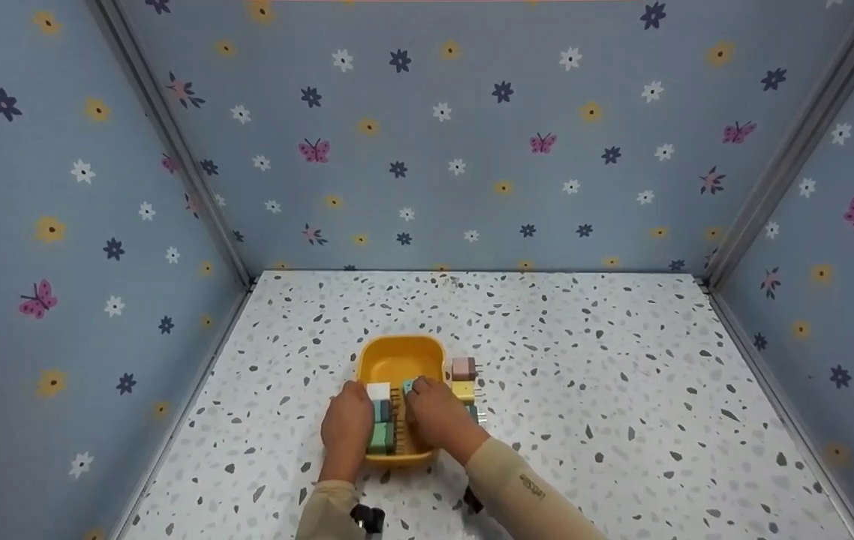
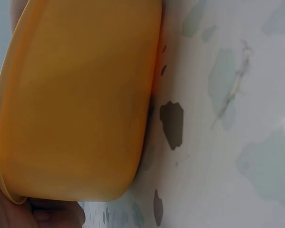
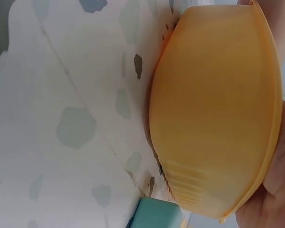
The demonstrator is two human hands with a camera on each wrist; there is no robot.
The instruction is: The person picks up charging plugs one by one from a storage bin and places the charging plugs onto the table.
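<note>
A yellow plastic bin (image 1: 401, 361) sits on the speckled table. My left hand (image 1: 348, 424) grips its left rim; in the left wrist view, fingers (image 2: 61, 216) curl beneath the bin's lip. Inside, along the left wall, a white charger plug (image 1: 378, 391), a blue plug (image 1: 382, 410) and a green plug (image 1: 381, 437) line up, prongs facing right. My right hand (image 1: 438, 412) reaches over the right rim and pinches a teal charger plug (image 1: 407, 385) inside the bin. The hand hides most of that plug.
Just right of the bin, a pink plug (image 1: 462, 367), a yellow plug (image 1: 462, 390) and a dark teal plug (image 1: 472, 412) lie in a column, prongs pointing right. Flower-patterned walls (image 1: 472, 150) enclose the table (image 1: 584, 360) at the back and sides.
</note>
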